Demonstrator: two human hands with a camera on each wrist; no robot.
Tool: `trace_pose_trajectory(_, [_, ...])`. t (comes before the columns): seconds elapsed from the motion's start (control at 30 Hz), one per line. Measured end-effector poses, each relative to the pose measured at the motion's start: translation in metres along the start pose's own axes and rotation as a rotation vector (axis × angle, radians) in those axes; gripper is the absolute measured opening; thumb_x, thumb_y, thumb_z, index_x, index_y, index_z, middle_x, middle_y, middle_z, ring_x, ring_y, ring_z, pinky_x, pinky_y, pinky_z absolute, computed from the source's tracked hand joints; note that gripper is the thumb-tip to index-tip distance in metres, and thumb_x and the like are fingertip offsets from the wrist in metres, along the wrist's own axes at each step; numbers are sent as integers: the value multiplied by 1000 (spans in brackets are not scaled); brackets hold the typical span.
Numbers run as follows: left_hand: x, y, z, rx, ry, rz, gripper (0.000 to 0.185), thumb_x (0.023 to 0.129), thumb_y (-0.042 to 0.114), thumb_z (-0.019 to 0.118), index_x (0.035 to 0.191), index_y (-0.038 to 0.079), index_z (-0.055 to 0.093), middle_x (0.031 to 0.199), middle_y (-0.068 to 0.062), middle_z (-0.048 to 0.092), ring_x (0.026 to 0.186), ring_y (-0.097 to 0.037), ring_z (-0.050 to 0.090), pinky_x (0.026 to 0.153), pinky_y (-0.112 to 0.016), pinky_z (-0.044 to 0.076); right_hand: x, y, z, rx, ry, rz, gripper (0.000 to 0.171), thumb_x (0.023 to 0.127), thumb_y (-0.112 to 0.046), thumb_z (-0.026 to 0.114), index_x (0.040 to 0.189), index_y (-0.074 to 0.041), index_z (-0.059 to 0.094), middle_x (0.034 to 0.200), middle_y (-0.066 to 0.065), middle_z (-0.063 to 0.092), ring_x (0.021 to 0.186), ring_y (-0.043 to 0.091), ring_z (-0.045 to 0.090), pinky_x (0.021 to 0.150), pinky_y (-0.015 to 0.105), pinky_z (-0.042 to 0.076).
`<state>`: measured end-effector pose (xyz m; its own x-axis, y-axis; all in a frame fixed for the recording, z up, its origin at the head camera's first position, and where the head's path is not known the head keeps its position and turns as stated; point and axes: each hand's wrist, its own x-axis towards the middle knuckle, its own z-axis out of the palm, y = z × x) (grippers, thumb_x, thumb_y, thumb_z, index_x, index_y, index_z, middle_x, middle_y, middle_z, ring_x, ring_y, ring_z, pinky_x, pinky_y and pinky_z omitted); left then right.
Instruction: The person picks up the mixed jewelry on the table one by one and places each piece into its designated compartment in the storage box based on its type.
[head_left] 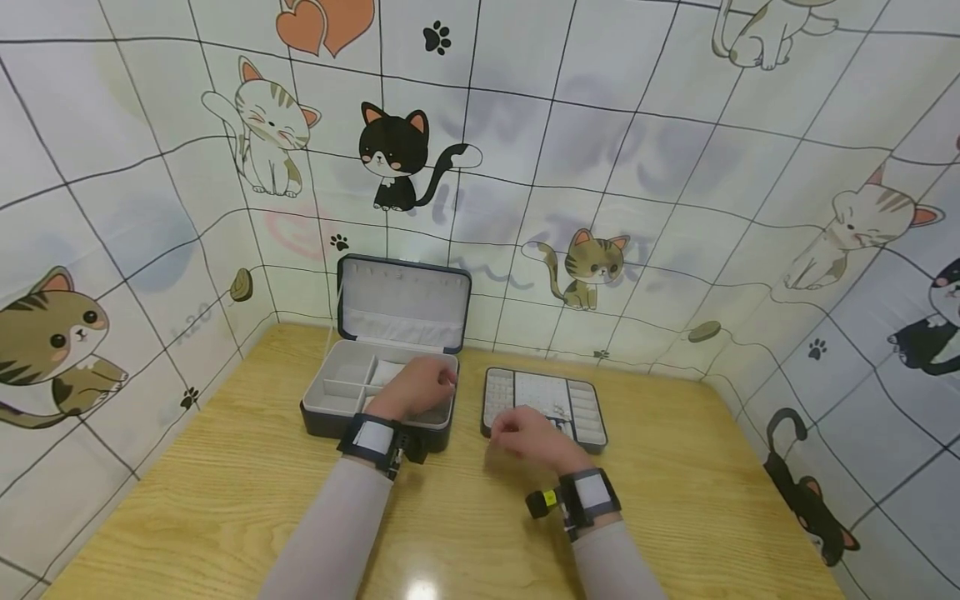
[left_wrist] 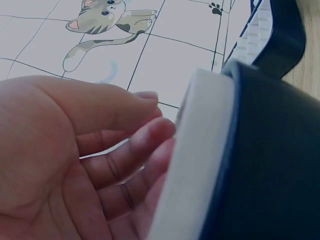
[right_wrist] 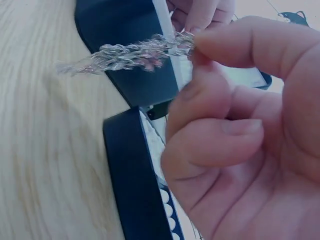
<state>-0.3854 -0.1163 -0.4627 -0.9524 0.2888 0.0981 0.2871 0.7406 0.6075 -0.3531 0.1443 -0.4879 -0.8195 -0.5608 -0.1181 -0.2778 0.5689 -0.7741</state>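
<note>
Two hands work together: the right hand (right_wrist: 240, 125) pinches a silver chain (right_wrist: 125, 54) above the tray (head_left: 543, 400), while the left hand (head_left: 415, 387) rests loose-fingered inside the open jewelry box (head_left: 330, 400), steadying it.

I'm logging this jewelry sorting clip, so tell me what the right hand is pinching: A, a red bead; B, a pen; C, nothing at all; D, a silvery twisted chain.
D: in the right wrist view, the right hand pinches a silvery twisted chain between thumb and fingertips, above the wooden table.
</note>
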Motion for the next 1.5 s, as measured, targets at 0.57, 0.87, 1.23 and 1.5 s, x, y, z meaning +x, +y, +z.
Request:
trace_pose_trajectory(0.57, [2, 20, 16, -63, -44, 175, 4, 92, 16, 77, 96, 17, 79, 91, 6, 75, 82, -10, 63, 76, -31, 54, -4, -8, -8, 328, 220, -19, 14, 104, -13, 58, 102, -1, 66, 69, -2, 49, 61, 14, 43, 60, 27, 39])
trace_pose_trajectory(0.87, [-1, 30, 21, -148, -146, 207, 4, 92, 24, 81, 95, 24, 79, 94, 11, 75, 92, -10, 67, 83, -34, 56, -4, -10, -8, 360, 302, -46, 17, 105, -15, 61, 105, 2, 66, 69, -2, 49, 58, 12, 42, 57, 26, 38])
trace_pose_trajectory(1.23, [0, 39, 26, -126, -163, 246, 10, 94, 22, 79, 86, 27, 76, 89, 14, 74, 91, -8, 67, 85, -34, 56, -4, -9, -8, 380, 297, -98, 16, 106, -15, 60, 103, -1, 66, 69, -1, 47, 58, 12, 42, 58, 26, 39])
trace_pose_trajectory(1.5, [-2, 37, 22, -123, -134, 263, 10, 96, 23, 75, 87, 26, 75, 86, 12, 71, 82, -10, 60, 75, -30, 50, -5, -10, -9, 375, 309, -99, 13, 105, -14, 61, 103, -2, 66, 69, -3, 48, 58, 12, 42, 58, 26, 39])
